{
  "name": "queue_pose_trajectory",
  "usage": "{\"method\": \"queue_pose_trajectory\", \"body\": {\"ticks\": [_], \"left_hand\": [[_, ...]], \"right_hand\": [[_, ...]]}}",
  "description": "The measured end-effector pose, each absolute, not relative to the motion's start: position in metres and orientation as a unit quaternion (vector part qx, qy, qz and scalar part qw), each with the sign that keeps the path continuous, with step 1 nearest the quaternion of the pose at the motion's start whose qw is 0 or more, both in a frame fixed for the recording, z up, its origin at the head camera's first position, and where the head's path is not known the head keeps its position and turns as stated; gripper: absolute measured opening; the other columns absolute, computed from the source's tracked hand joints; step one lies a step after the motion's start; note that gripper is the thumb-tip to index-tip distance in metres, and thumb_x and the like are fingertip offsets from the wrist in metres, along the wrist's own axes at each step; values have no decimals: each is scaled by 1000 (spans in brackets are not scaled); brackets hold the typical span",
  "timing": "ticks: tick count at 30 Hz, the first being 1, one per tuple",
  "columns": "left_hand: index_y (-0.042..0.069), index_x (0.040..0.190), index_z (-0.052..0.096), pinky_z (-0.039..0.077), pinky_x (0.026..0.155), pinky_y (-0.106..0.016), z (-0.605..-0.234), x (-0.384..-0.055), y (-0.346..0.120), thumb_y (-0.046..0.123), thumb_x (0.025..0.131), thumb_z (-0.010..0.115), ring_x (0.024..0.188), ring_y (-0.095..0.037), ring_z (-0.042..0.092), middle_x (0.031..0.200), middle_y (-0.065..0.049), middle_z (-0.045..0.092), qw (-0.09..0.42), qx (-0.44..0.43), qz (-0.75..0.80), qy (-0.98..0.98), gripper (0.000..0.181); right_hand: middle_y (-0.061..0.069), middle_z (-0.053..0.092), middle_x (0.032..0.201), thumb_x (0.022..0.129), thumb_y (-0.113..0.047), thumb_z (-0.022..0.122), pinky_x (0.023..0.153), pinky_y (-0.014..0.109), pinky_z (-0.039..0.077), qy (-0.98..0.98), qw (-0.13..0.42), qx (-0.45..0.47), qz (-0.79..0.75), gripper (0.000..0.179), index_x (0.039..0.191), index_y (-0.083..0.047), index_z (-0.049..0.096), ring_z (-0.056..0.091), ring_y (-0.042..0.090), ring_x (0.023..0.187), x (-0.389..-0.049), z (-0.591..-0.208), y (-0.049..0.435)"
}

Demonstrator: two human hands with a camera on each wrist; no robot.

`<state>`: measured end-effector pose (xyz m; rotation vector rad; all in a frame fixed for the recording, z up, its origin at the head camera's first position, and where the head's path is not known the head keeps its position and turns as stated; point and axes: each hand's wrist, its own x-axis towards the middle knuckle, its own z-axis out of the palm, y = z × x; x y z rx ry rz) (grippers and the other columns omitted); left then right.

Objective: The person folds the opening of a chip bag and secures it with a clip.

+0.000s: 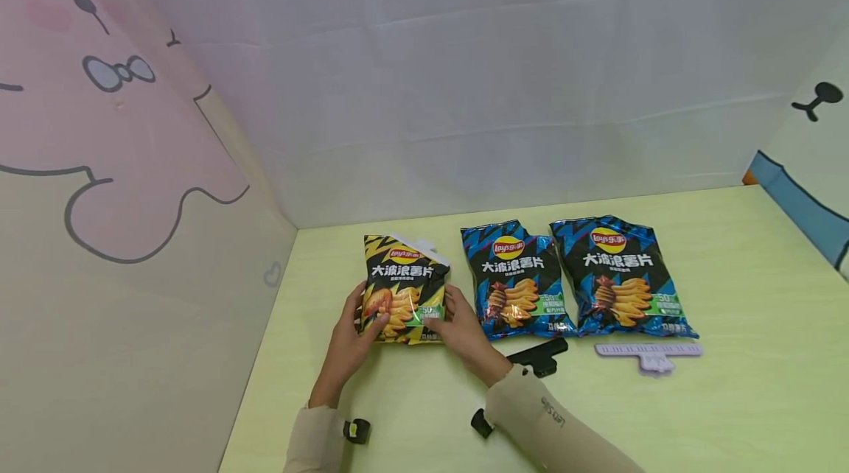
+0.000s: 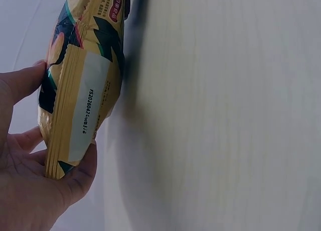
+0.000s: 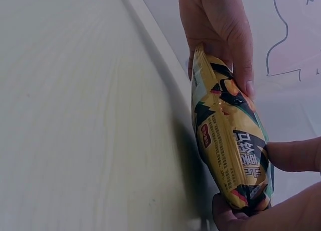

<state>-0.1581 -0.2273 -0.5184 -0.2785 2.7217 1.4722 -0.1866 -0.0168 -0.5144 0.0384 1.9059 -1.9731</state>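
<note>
A yellow-and-black bag of potato chips is held upright between both hands, front toward the head camera. My left hand grips its left side, thumb on the front and fingers behind. On the right side, my right hand grips it likewise. A white sealing clip lies across the bag's slanted top right corner. The left wrist view shows the sealed bottom end of the bag between thumb and fingers. In the right wrist view the bag has a shadow beside it on the table.
Two blue-and-black chip bags, a middle one and a right one, lie to the right. Below them are a black clip, partly behind the right forearm, and a lilac clip. A pale cloth wall stands behind the table.
</note>
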Motion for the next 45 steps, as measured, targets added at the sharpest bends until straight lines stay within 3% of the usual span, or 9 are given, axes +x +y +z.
{"method": "queue_pose_trajectory", "body": {"ticks": [17, 24, 35, 45], "left_hand": [[27, 160, 23, 46, 110, -58, -523, -157, -229, 45, 95, 67, 133, -38, 51, 156, -19, 43, 23, -92, 471, 877, 80], [26, 160, 23, 46, 109, -57, -523, -157, -229, 42, 95, 68, 134, -38, 50, 156, -19, 42, 25, -96, 472, 876, 80], [21, 160, 22, 45, 109, -57, -520, -157, -228, 40, 96, 68, 136, -39, 48, 159, -18, 38, 14, -85, 469, 879, 82], [19, 160, 21, 27, 117, -70, -511, -157, -225, 37, 95, 69, 151, -43, 26, 167, -17, 19, -37, -51, 443, 894, 83]], "right_hand": [[26, 36, 159, 91, 0, 67, 117, 55, 38, 692, 206, 14, -691, 78, 157, 2, 23, 41, 44, 145, -186, -515, -17], [26, 40, 157, 90, 0, 69, 114, 54, 42, 700, 201, 13, -685, 79, 157, 2, 26, 45, 44, 141, -186, -515, -17], [25, 24, 165, 91, -8, 71, 123, 54, 27, 690, 192, 13, -697, 88, 159, 2, 17, 25, 42, 153, -186, -509, -14], [21, 28, 165, 92, -15, 72, 126, 55, 20, 707, 175, 2, -685, 76, 157, -11, 32, 22, 40, 155, -179, -502, -9]]}}
